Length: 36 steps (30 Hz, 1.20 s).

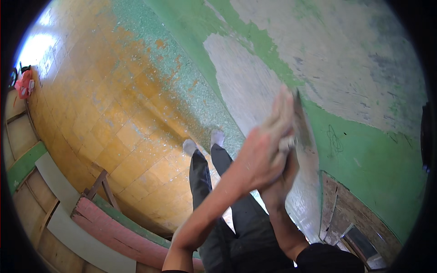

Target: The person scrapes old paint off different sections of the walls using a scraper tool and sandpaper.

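My left hand point(261, 155) lies against my right hand point(288, 169), in front of the wall to the right of my legs. The left fingers look straight and point up the view, blurred. My right hand is largely covered by the left, and its fingers are hard to make out. A dark, narrow, blurred shape shows just beyond the fingertips; whether it is a tool or a shadow cannot be told. The wall has green paint point(355, 150) around large bare greyish-white patches point(245, 78). Green paint flakes point(191, 82) cover the floor along its foot.
Yellow-orange floor tiles point(112, 112) extend left of my feet, with scattered flakes. A pink and green wooden beam point(112, 228) curves across the lower left, near a wooden bracket point(99, 182). A red object point(25, 83) stands far left. A worn wooden frame point(358, 201) is at the lower right.
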Each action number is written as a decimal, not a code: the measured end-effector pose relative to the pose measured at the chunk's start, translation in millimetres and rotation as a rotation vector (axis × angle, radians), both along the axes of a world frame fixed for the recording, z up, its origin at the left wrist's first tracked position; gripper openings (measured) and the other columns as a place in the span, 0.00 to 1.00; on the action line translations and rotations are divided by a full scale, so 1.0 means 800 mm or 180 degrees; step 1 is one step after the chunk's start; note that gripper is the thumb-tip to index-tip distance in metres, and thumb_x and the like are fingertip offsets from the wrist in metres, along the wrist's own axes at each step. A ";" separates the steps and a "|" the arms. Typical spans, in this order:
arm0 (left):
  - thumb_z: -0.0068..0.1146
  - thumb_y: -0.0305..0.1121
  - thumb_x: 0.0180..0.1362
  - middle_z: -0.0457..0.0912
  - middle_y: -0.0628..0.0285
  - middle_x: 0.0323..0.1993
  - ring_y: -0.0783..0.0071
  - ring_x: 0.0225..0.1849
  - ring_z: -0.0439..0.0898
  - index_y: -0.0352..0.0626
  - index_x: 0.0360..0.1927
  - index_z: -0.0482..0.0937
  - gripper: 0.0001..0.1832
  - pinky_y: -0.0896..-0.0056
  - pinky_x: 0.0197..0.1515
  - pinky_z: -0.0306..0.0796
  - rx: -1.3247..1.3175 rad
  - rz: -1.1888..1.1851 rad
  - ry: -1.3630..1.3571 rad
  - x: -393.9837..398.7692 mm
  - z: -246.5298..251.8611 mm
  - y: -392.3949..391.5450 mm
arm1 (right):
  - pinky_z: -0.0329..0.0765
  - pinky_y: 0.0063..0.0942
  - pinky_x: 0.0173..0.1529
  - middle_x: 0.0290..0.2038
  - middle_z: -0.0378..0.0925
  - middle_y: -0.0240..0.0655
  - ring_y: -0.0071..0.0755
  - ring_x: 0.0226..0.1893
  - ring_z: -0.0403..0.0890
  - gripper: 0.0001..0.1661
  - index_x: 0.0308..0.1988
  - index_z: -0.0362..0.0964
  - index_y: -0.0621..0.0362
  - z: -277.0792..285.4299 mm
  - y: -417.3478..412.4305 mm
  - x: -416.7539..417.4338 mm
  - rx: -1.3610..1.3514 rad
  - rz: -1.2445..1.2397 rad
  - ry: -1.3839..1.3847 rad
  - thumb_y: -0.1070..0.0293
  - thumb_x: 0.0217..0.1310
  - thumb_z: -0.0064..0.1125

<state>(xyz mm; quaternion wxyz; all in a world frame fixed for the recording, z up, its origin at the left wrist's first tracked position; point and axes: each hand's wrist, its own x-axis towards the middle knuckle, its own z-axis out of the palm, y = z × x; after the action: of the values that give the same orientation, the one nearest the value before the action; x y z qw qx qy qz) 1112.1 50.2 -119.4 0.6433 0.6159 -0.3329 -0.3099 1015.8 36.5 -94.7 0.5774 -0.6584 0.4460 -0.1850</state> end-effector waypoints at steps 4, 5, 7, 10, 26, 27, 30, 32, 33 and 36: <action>0.43 0.23 0.57 0.57 0.34 0.71 0.37 0.69 0.62 0.30 0.73 0.54 0.37 0.55 0.68 0.64 0.0008 -0.0031 0.0081 0.013 0.003 0.004 | 0.72 0.26 0.56 0.55 0.72 0.39 0.26 0.53 0.74 0.29 0.66 0.59 0.68 0.003 -0.009 0.005 0.0333 -0.0003 -0.0097 0.63 0.73 0.46; 0.43 0.22 0.56 0.56 0.34 0.71 0.37 0.70 0.62 0.30 0.73 0.53 0.38 0.55 0.68 0.63 0.0176 -0.0072 0.0219 0.027 0.004 0.000 | 0.72 0.25 0.57 0.56 0.73 0.42 0.27 0.55 0.74 0.28 0.65 0.60 0.69 0.000 -0.015 0.011 0.0583 0.0094 0.0043 0.61 0.76 0.42; 0.43 0.21 0.55 0.57 0.34 0.71 0.37 0.69 0.64 0.31 0.73 0.53 0.38 0.56 0.67 0.65 0.0268 -0.0254 0.0182 0.024 0.000 0.000 | 0.71 0.25 0.58 0.58 0.72 0.42 0.27 0.56 0.74 0.30 0.67 0.58 0.70 -0.007 -0.013 0.012 0.0517 0.0117 -0.0030 0.61 0.75 0.44; 0.44 0.21 0.56 0.59 0.33 0.69 0.37 0.66 0.67 0.30 0.71 0.56 0.36 0.56 0.64 0.67 0.0003 0.0055 0.0378 0.002 0.006 0.000 | 0.72 0.24 0.54 0.54 0.74 0.39 0.26 0.51 0.74 0.30 0.66 0.59 0.71 -0.006 -0.007 -0.002 0.0257 -0.0202 -0.0244 0.63 0.73 0.45; 0.44 0.21 0.55 0.66 0.31 0.64 0.34 0.53 0.77 0.31 0.71 0.57 0.36 0.57 0.59 0.70 0.0372 -0.0007 -0.0071 0.027 0.024 0.003 | 0.74 0.19 0.43 0.50 0.73 0.34 0.21 0.43 0.77 0.29 0.69 0.56 0.64 0.021 -0.008 0.024 0.0688 -0.0618 -0.0261 0.65 0.75 0.44; 0.44 0.21 0.55 0.65 0.32 0.66 0.35 0.56 0.77 0.31 0.72 0.57 0.37 0.57 0.61 0.69 0.0670 -0.0268 0.0070 0.043 0.024 0.001 | 0.72 0.21 0.54 0.57 0.71 0.38 0.23 0.52 0.74 0.32 0.71 0.52 0.67 0.020 -0.018 0.024 0.1059 -0.0038 0.0014 0.63 0.76 0.43; 0.44 0.21 0.56 0.64 0.32 0.67 0.35 0.63 0.70 0.30 0.71 0.58 0.35 0.57 0.64 0.67 0.0267 0.0042 -0.0014 0.015 0.011 0.004 | 0.72 0.16 0.42 0.48 0.74 0.34 0.16 0.40 0.75 0.29 0.70 0.54 0.68 0.014 -0.001 0.029 0.0699 -0.0366 -0.0268 0.66 0.76 0.42; 0.44 0.22 0.56 0.66 0.30 0.63 0.34 0.61 0.69 0.27 0.68 0.60 0.32 0.55 0.61 0.68 0.0013 0.0262 -0.0198 0.005 0.011 0.009 | 0.73 0.16 0.45 0.49 0.74 0.36 0.17 0.43 0.75 0.29 0.69 0.55 0.69 0.032 0.005 0.021 0.0811 -0.0427 -0.0328 0.68 0.75 0.42; 0.44 0.22 0.56 0.66 0.30 0.63 0.34 0.61 0.69 0.27 0.68 0.60 0.32 0.55 0.61 0.68 -0.0055 0.0257 -0.0146 0.011 0.018 0.001 | 0.73 0.16 0.45 0.49 0.74 0.36 0.17 0.43 0.75 0.29 0.69 0.55 0.69 0.035 -0.001 0.022 0.0737 -0.0436 -0.0285 0.68 0.75 0.42; 0.45 0.22 0.55 0.63 0.31 0.66 0.35 0.62 0.69 0.27 0.67 0.62 0.32 0.57 0.63 0.67 0.0708 -0.0568 0.0312 0.045 0.028 0.000 | 0.73 0.15 0.25 0.44 0.77 0.35 0.18 0.31 0.80 0.27 0.66 0.59 0.62 -0.007 -0.015 0.004 -0.0009 0.0031 0.0067 0.66 0.71 0.44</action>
<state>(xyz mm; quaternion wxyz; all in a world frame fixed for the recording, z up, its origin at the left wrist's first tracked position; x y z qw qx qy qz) 1148.5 49.9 -96.7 0.5564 0.6355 -0.3181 -0.4305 1019.2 24.3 -100.4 0.5727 -0.6633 0.4486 -0.1758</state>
